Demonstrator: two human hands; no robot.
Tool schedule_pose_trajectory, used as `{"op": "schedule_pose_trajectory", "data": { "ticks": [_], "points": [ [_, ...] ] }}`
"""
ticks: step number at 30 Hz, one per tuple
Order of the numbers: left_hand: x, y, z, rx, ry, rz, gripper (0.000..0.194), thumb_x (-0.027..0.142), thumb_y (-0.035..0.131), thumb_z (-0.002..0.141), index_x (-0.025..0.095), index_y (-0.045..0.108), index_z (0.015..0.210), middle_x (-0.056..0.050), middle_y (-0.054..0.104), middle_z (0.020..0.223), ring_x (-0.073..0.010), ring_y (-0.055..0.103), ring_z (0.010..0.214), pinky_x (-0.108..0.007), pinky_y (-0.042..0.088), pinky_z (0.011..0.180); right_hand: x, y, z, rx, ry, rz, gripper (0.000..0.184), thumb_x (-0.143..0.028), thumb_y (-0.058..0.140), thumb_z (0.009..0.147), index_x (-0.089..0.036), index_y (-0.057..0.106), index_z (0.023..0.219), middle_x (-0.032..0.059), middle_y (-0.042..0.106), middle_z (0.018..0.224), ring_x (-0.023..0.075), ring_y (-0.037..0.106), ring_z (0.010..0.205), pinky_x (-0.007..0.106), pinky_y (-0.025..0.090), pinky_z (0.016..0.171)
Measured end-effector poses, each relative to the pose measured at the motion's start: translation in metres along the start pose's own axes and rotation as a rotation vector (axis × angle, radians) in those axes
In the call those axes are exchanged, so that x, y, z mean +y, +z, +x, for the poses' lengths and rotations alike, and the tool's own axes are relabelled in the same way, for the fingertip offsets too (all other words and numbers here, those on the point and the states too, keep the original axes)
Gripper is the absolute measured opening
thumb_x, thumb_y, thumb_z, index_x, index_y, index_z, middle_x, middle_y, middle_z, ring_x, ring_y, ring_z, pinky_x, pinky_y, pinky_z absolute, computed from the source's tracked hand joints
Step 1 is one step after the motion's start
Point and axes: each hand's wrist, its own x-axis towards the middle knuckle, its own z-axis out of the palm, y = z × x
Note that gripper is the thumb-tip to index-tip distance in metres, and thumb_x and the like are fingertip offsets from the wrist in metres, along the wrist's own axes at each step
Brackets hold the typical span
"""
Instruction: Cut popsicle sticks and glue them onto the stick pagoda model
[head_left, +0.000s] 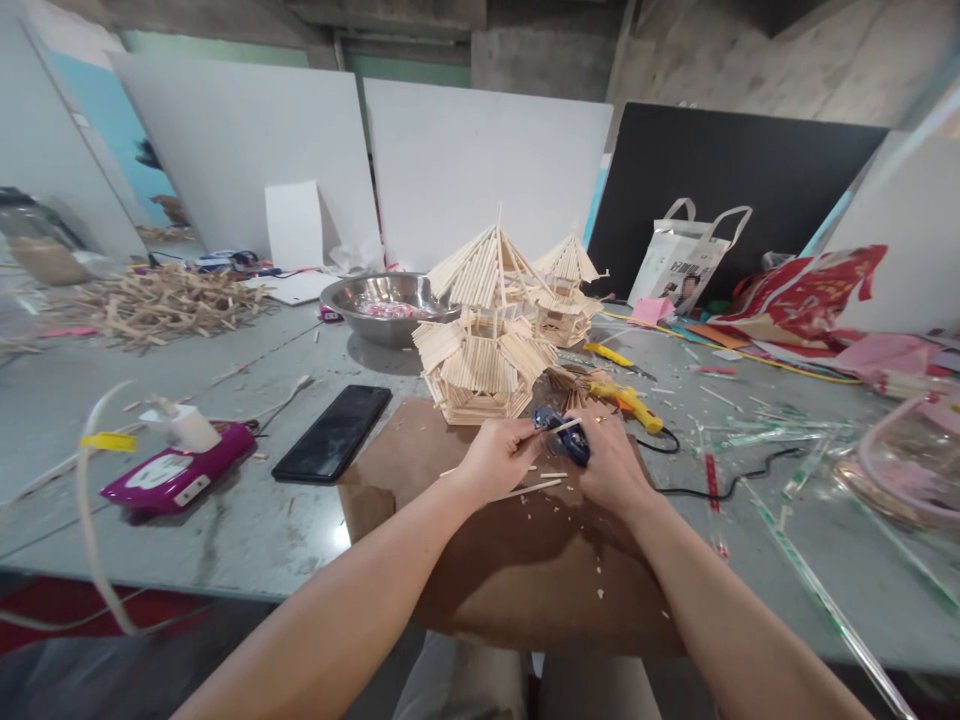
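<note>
My left hand [501,458] pinches a thin wooden stick [568,427], which reaches across toward my right hand [606,455]. The fingers of my right hand are closed around a dark blue hand tool [576,446]; its exact kind is too small and partly covered to tell. Both hands are over a brown board [540,560] with loose sticks [536,488] and small chips on it. Just beyond them stands a pavilion model built of wooden sticks [480,365], with a second stick model [568,290] behind it.
Left of the board lie a black phone [334,433] and a purple power strip [180,470]. A steel bowl [382,305] stands behind. On the right are a yellow glue gun [634,405] with a black cord, and clear tubes [817,585]. A stick pile [172,300] sits far left.
</note>
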Motion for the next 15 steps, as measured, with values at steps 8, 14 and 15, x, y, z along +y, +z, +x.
{"op": "schedule_pose_trajectory", "data": {
  "ticks": [8,14,15],
  "points": [
    [0.002,0.0012,-0.0003,-0.019,-0.029,-0.022,0.03,0.03,0.038,0.076,0.012,0.057,0.062,0.0,0.045,0.052,-0.0081,0.037,0.052,-0.019,0.03,0.05,-0.0002,-0.0005,-0.0008,0.004,0.01,-0.017,0.034,-0.021,0.048,0.06,-0.016,0.045,0.093,0.0101,0.056,0.085,0.0241,0.048,0.08,0.034,0.035,0.07],
    [0.0034,0.0019,-0.0001,-0.006,-0.02,-0.036,0.031,0.031,0.038,0.076,0.013,0.055,0.058,0.001,0.041,0.05,-0.0075,0.034,0.05,-0.018,0.028,0.048,-0.0009,-0.0013,-0.0003,0.016,0.004,-0.029,0.032,-0.019,0.047,0.06,-0.017,0.045,0.091,0.0093,0.056,0.083,0.0236,0.048,0.078,0.034,0.035,0.068],
    [0.003,0.0023,-0.0001,-0.004,-0.017,-0.042,0.031,0.031,0.037,0.076,0.013,0.055,0.057,0.002,0.04,0.05,-0.0074,0.034,0.05,-0.018,0.028,0.048,-0.0009,-0.0014,-0.0002,0.018,0.004,-0.031,0.032,-0.02,0.047,0.06,-0.017,0.045,0.091,0.0094,0.056,0.084,0.0236,0.048,0.078,0.034,0.035,0.068]
  ]
}}
